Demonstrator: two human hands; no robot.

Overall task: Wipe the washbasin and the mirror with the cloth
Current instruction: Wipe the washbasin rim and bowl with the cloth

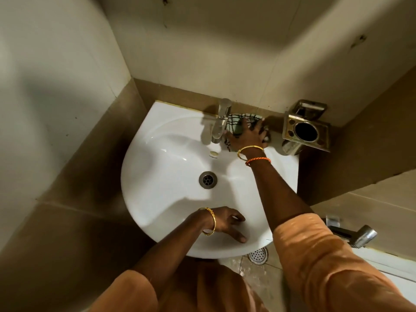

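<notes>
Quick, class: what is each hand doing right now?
Left hand: open, flat on the washbasin rim, holding nothing.
Right hand: pressing the cloth beside the tap.

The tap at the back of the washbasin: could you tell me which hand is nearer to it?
Right. The right hand presses the cloth just beside the tap; the left hand rests on the washbasin front rim.

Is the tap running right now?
Off, it seems: no stream falls from the tap into the washbasin, and the bowl around the drain holds no pooled water.
</notes>
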